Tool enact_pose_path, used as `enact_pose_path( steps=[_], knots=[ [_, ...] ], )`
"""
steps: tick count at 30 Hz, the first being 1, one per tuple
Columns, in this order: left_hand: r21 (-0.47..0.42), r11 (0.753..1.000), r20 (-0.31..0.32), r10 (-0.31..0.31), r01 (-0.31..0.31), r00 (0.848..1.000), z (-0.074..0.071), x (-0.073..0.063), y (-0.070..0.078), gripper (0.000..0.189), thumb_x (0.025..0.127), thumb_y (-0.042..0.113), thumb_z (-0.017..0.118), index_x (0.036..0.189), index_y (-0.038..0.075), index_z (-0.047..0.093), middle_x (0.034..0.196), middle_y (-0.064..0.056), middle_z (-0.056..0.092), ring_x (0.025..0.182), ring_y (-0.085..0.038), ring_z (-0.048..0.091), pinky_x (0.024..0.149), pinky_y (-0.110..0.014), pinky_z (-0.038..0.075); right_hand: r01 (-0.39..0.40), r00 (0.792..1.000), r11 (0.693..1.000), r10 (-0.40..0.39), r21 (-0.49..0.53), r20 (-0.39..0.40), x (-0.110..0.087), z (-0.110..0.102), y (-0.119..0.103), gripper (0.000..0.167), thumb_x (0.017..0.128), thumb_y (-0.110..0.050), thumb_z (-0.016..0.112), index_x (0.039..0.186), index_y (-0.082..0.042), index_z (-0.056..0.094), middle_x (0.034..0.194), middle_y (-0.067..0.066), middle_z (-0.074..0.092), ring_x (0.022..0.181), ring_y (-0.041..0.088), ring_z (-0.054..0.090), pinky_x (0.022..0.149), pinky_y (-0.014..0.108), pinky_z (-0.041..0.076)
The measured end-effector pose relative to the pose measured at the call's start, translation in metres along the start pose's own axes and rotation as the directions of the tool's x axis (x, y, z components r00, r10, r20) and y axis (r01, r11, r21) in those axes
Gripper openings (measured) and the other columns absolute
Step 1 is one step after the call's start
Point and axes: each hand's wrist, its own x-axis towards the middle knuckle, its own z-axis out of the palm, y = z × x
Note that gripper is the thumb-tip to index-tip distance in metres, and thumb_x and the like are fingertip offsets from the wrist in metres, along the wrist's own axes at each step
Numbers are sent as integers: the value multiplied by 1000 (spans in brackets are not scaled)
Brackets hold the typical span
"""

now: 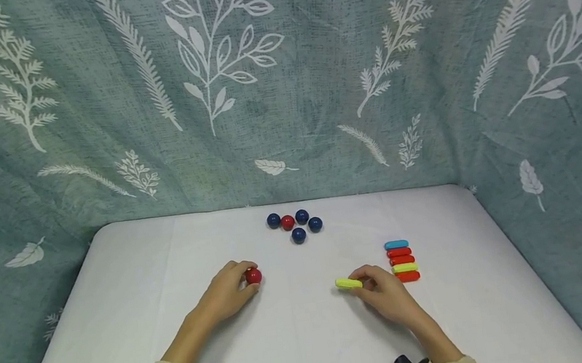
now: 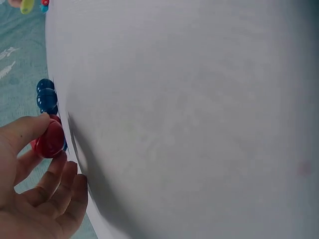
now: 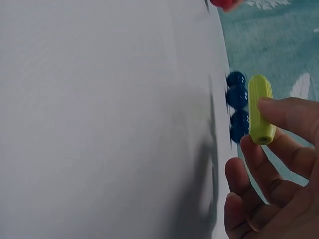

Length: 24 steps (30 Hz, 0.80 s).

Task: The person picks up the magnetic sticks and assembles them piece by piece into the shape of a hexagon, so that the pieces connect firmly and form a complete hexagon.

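My left hand [image 1: 229, 290] pinches a red ball [image 1: 253, 275] between thumb and fingers, over the left middle of the table. The left wrist view shows this glossy ball [image 2: 50, 139] under the thumb, with the other fingers loosely bent below it. On the other side, my right hand [image 1: 384, 294] pinches a yellow-green ridged handle-like piece [image 1: 348, 283] by one end. In the right wrist view this short rod [image 3: 260, 110] has a small hole in its near end. Its shadow falls on the white cloth under the hand.
Several dark blue balls [image 1: 298, 235] and another red ball [image 1: 287, 223] cluster at the table's far middle. A column of similar pieces lies right of my right hand: a blue one [image 1: 396, 244], several red ones [image 1: 407, 277] and a yellow one [image 1: 405, 267]. A patterned green curtain [image 1: 310, 79] hangs behind.
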Motion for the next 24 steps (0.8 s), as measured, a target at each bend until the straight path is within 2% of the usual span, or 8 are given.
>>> enact_pose_path(
  steps=[7,19,24],
  knots=[
    [-21,1000,20,-3,3,1000,-4,-7,-7,40,89,17,77,127,9,65,100,-5,57,88,-19,53,76,-37,47,48,997,999,-48,5,63,22,23,-19,20,90,-8,75,107,-16,71,90,-1,56,79,17,51,64,27,43],
    [-70,998,45,-2,5,999,-3,-2,-12,37,88,15,78,123,9,68,102,-6,59,95,-22,57,84,-44,49,121,982,992,-126,47,143,53,57,-45,18,92,-13,73,109,-14,70,89,0,56,73,16,50,60,27,41],
    [-58,998,57,-3,6,998,-2,1,-12,37,87,16,79,122,10,68,103,-7,59,96,-22,57,85,-45,50,150,974,988,-155,48,164,61,71,-55,18,92,-16,72,110,-14,70,88,0,56,73,15,50,60,27,42]
  ],
)
